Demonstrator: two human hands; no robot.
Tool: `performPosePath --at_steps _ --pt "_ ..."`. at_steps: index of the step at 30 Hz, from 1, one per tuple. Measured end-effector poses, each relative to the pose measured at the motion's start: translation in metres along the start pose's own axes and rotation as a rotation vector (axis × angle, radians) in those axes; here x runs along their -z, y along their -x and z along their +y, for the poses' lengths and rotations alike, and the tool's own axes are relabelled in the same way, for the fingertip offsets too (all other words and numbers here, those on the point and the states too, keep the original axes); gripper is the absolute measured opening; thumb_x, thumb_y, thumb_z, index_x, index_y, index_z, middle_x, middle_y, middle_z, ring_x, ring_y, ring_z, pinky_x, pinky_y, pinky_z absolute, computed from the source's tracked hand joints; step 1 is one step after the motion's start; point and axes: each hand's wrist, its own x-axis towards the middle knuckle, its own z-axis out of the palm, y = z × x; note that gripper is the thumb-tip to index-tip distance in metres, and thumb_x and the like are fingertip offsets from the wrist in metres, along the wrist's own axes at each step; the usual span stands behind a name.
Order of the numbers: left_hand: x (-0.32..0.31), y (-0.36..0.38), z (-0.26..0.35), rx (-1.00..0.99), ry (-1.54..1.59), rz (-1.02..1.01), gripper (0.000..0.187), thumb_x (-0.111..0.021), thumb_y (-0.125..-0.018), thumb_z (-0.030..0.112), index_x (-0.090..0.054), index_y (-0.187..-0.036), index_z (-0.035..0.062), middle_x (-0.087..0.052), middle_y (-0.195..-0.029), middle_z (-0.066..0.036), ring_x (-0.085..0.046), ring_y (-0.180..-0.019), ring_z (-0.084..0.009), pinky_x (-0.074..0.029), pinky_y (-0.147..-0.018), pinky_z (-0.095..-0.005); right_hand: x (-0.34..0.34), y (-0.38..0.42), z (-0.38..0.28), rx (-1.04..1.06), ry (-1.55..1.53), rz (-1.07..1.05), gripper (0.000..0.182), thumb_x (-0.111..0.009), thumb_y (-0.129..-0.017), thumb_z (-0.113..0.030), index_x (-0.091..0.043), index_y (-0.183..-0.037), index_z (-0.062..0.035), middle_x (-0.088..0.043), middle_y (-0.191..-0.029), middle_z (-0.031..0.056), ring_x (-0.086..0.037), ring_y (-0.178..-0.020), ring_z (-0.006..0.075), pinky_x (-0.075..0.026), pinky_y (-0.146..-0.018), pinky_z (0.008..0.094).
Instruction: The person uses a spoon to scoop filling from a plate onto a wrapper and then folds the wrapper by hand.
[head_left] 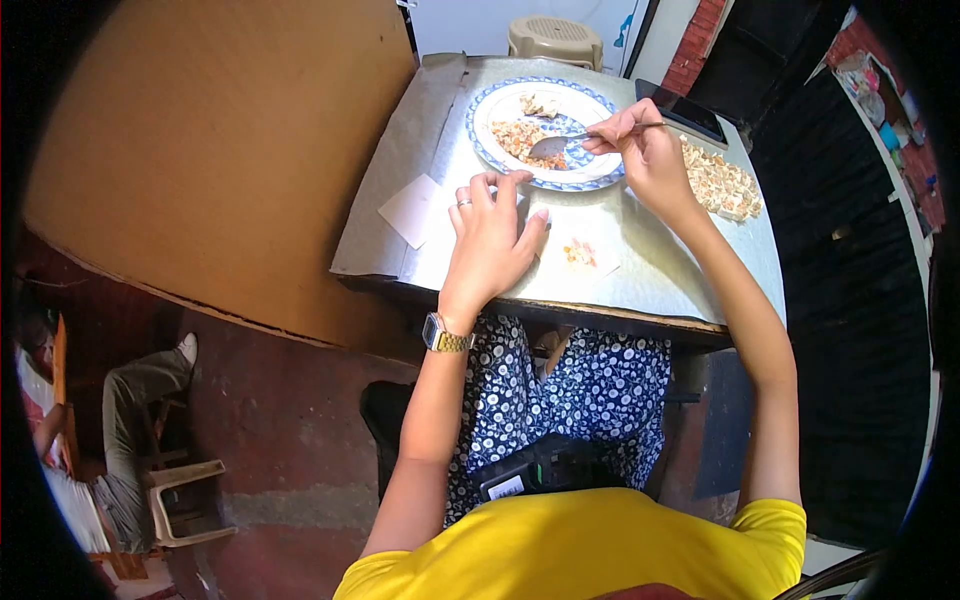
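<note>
My right hand (650,155) grips the handle of a metal spoon (550,147), whose bowl rests in a chopped orange-and-white filling (515,137). That filling lies on a white plate with a blue patterned rim (480,150), along with a paler clump of food (540,105). Fingers apart, my left hand (490,235) lies on the table by the plate's near edge, its index fingertip at or touching the rim. Just right of my left thumb, a small portion of filling (580,252) sits on a pale, thin square sheet (607,262).
Another pale square sheet (408,210) lies at the table's left. Many small pale folded pieces (720,182) are heaped at the right, near a dark tablet-like object (680,110). A beige stool (555,40) stands behind the table. Another person (130,440) sits at lower left.
</note>
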Motion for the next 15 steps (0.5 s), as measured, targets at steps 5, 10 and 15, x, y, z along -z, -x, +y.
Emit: performPosePath --at_steps 5,10,15 --pt "0.000 0.000 0.001 0.011 -0.003 -0.005 0.049 -0.061 -0.092 0.034 -0.049 -0.134 0.0127 -0.046 -0.125 -0.020 -0.042 -0.120 -0.0371 -0.029 -0.103 -0.0481 0.009 -0.009 -0.007 0.004 0.028 -0.005 0.006 -0.043 -0.100 0.002 -0.046 -0.096 0.0010 -0.070 -0.093 0.0187 -0.073 -0.087 0.0225 -0.060 -0.077 0.0311" --pt "0.001 0.000 0.001 0.007 0.004 -0.009 0.049 -0.060 -0.092 0.034 -0.049 -0.134 0.0128 -0.046 -0.125 -0.020 -0.042 -0.119 -0.0364 -0.029 -0.102 -0.0480 0.017 -0.023 -0.008 -0.118 -0.018 -0.012 0.008 -0.048 -0.101 -0.005 -0.045 -0.096 0.0009 -0.069 -0.090 0.0180 -0.074 -0.081 0.0224 -0.060 -0.070 0.0306" --pt "-0.001 0.000 0.000 -0.003 -0.016 0.002 0.049 -0.060 -0.092 0.033 -0.049 -0.135 0.0125 -0.045 -0.126 -0.020 -0.041 -0.120 -0.0361 -0.029 -0.102 -0.0475 0.023 -0.042 0.017 -0.251 -0.063 -0.072 0.021 -0.053 -0.103 -0.017 -0.037 -0.099 -0.0049 -0.065 -0.085 0.0147 -0.072 -0.076 0.0189 -0.060 -0.063 0.0238"
